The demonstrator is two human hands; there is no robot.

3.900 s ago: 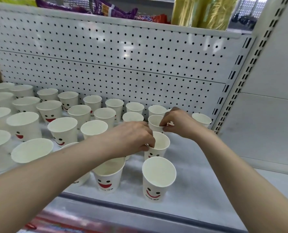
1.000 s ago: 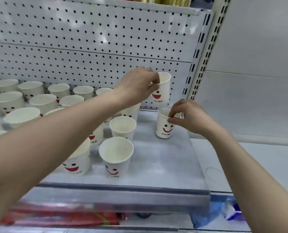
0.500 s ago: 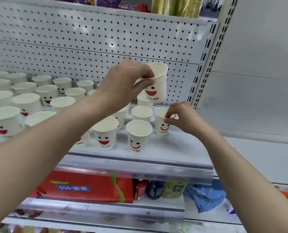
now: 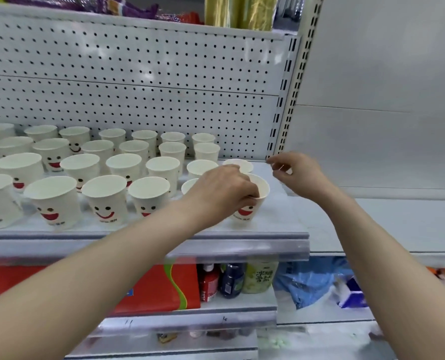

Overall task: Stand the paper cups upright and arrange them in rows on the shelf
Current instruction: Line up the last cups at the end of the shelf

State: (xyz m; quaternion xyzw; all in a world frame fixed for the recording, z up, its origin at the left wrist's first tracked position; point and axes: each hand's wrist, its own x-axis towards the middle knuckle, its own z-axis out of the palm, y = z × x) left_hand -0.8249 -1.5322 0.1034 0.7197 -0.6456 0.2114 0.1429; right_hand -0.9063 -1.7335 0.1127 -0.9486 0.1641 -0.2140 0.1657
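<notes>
The grey shelf [image 4: 281, 219] carries rows of upright smiley-faced paper cups [image 4: 104, 198]. At the front row's right end the left hand [image 4: 224, 193] grips an upright cup [image 4: 252, 213], fingers [image 4: 251, 190] curled over its rim. The right hand [image 4: 299, 175] hovers near it, loosely curled and holding nothing.

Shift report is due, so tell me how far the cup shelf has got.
Done: the paper cups in view stand upright in rows on the shelf. In hand: the left hand grips the end cup of the front row, which looks set down; the right hand hovers empty. Left: letting go. No tipped cup shows, but the rows run out of frame leftward.
</notes>
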